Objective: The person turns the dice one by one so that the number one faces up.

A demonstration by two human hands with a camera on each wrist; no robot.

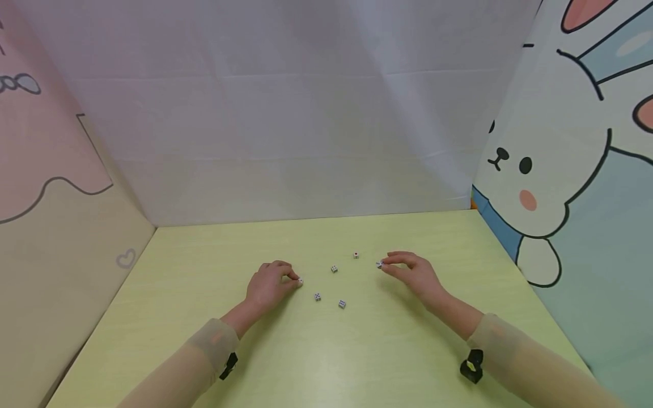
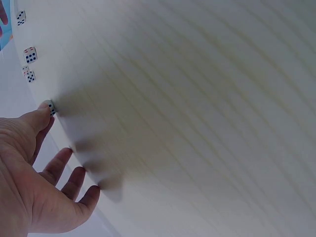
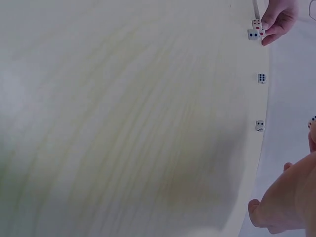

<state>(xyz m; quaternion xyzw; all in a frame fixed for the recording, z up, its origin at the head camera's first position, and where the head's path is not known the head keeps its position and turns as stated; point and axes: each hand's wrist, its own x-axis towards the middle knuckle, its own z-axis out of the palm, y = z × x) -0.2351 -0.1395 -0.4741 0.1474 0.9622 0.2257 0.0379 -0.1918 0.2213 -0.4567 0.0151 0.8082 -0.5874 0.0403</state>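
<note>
My left hand point(image 1: 270, 286) pinches a small white die point(image 2: 51, 107) between thumb and index finger at the tabletop; the other fingertips touch the table in the left wrist view. On the right, my right hand point(image 1: 414, 277) pinches another white die point(image 1: 380, 264) at its fingertips, and in the right wrist view that die point(image 3: 312, 122) shows at the right edge, above the table. Between the hands lie several loose dice: one far back point(image 1: 356, 255) with a red pip, a die point(image 1: 334, 269) in the middle, and two nearer dice point(image 1: 317, 297) point(image 1: 342, 304).
The pale yellow table point(image 1: 306, 357) meets a white cloth backdrop point(image 1: 306, 141) at its far edge. A pink and cream panel point(image 1: 56, 243) stands at the left, a rabbit-printed panel point(image 1: 586, 238) at the right. Black straps point(image 1: 471, 365) sit at both wrists.
</note>
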